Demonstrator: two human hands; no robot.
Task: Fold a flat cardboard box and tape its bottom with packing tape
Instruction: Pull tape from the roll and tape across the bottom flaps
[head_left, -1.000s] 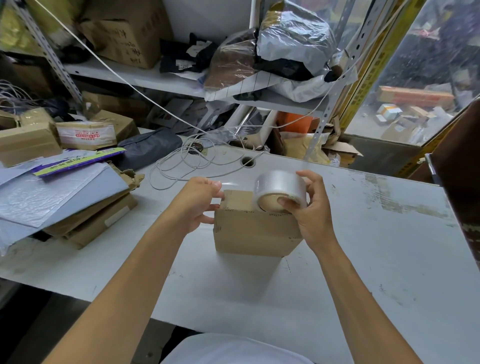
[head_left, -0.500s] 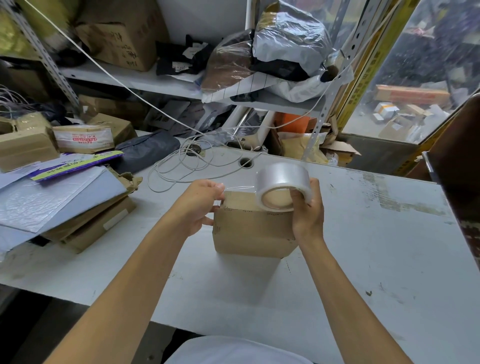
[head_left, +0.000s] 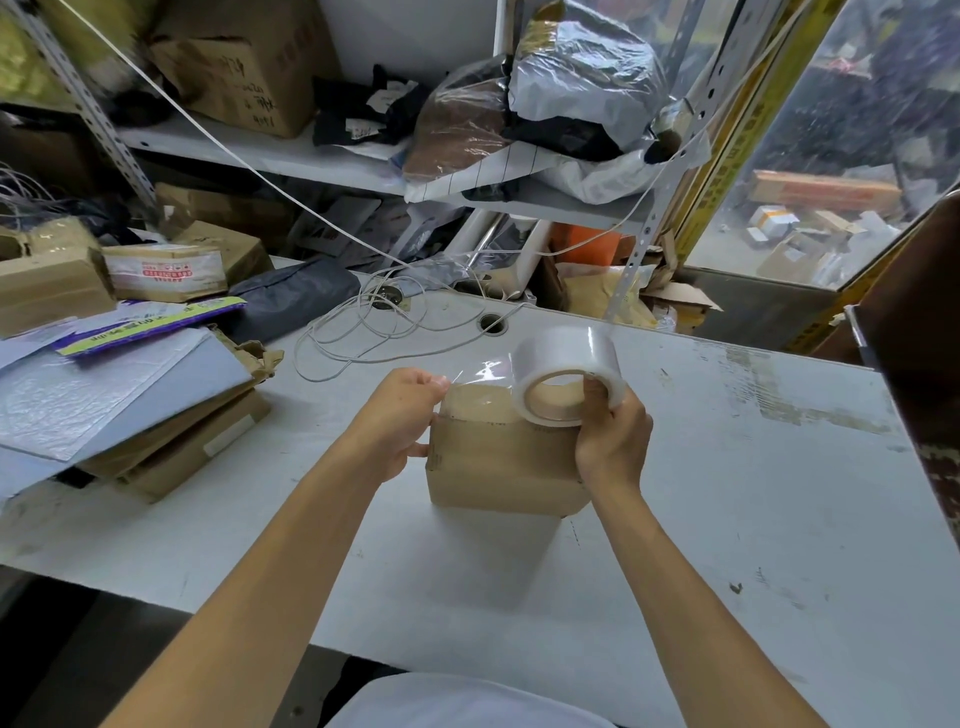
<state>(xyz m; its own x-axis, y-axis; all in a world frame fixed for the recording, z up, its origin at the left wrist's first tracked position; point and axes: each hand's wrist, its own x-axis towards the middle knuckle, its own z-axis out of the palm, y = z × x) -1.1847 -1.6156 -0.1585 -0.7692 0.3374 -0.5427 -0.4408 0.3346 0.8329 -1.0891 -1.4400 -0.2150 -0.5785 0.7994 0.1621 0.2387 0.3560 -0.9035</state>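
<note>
A small brown cardboard box (head_left: 498, 467) stands folded on the white table (head_left: 727, 519), its taped side up. My left hand (head_left: 400, 421) pinches the free end of the clear tape (head_left: 478, 371) at the box's top left edge. My right hand (head_left: 613, 441) grips the roll of clear packing tape (head_left: 566, 371), with fingers inside its core, just above the box's top right. A short strip of tape spans between the two hands over the box top.
A pile of flat cardboard and grey mailers (head_left: 119, 395) lies at the left. A coiled white cable (head_left: 374, 332) and a cable hole (head_left: 491, 323) sit behind the box. Shelves with boxes and bags (head_left: 519, 104) stand behind the table.
My right hand has drawn the roll up and to the right, and its grip has shifted into the core. The strip between my hands is longer. My left hand has stayed at the box's left edge.
</note>
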